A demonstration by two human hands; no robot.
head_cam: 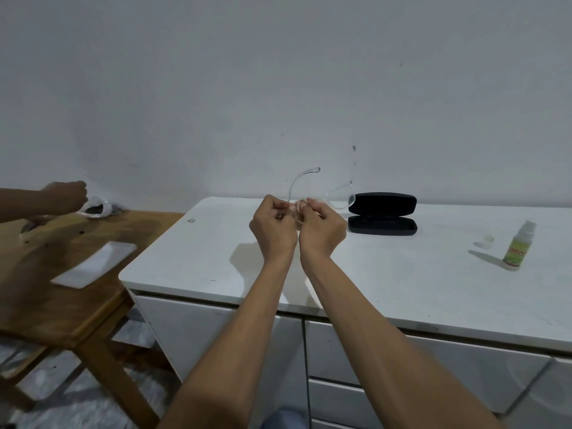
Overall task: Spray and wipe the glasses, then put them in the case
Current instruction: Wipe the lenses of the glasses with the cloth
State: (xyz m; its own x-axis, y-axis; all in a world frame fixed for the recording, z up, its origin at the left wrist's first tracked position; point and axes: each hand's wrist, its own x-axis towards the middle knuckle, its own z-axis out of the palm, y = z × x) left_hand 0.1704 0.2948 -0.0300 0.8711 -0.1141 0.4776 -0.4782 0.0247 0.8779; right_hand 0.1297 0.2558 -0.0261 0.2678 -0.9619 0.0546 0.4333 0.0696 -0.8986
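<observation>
Clear-framed glasses (301,178) are held up above the white counter (387,274), temples pointing away from me. My left hand (274,224) and my right hand (322,226) pinch the front of the frame side by side; the lenses are mostly hidden behind my fingers. I cannot make out a cloth between them. A black glasses case (383,213) lies open on the counter just right of my hands. The small spray bottle (518,246) with a green label stands upright at the far right, its clear cap (487,239) beside it.
A wooden table (62,274) stands at the left with a white flat sheet (94,264) on it. Another person's hand (66,196) reaches over it near a plastic bag (96,207). The white wall rises right behind the counter. Drawers run below the counter edge.
</observation>
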